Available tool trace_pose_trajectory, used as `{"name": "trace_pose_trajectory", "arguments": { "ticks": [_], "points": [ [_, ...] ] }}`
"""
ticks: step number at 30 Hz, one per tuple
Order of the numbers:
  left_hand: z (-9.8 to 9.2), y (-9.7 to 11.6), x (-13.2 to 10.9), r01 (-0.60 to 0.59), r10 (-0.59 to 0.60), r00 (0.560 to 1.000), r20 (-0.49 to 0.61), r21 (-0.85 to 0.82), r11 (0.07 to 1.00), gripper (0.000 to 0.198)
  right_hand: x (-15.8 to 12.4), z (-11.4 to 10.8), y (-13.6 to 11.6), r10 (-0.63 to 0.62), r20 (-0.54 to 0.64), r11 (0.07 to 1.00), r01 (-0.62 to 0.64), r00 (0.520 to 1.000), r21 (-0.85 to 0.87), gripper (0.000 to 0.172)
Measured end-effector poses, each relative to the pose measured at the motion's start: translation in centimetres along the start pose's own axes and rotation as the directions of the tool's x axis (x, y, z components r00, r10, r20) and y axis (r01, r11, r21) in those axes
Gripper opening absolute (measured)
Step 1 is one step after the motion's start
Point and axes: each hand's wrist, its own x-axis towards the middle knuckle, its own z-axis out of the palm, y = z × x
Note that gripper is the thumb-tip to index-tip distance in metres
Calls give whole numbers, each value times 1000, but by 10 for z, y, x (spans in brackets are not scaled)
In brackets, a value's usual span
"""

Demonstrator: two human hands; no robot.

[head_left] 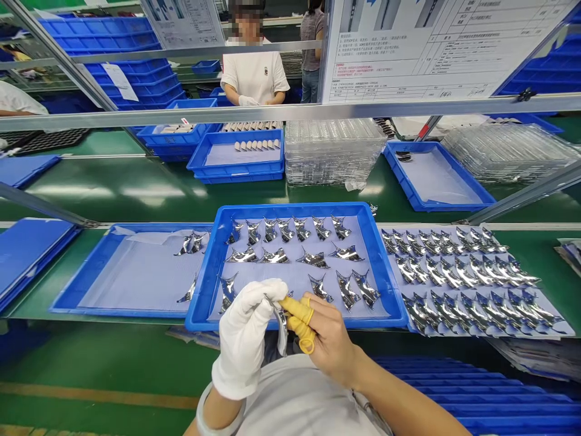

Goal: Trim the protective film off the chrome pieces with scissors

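My left hand [247, 333], in a white glove, is closed on the upper end of a curved, shiny chrome part [282, 332]. Yellow finger cots cover fingers of my right hand [320, 330], which is closed too, its fingertips pressed to the same part near the top. The piece hangs down between my hands, in front of the near rim of a blue tray [394, 290]. On the tray's white liner lie several similar chrome pieces [313, 259] in rows. My left glove hides some of the tray's near left corner.
To the right, a white sheet [490, 287] carries rows of chrome pieces. Another blue tray [131, 272] at left holds a few. Behind stand stacked clear plastic trays [333, 151] and a blue bin [236, 172]. A metal rail [290, 114] crosses above the bench; a person [255, 72] sits beyond.
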Motion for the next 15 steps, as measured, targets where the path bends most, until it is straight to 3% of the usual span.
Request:
{"name": "trace_pose_trajectory", "arguments": {
  "ticks": [7,15],
  "points": [
    [1,-1,-1,-11,12,1000,-10,34,999,27,-4,4,-2,39,-35,996,-42,999,-73,30],
    [3,-6,-1,-23,24,999,-24,49,999,28,-10,8,-5,137,-36,990,-139,990,-32,27]
  ]
}}
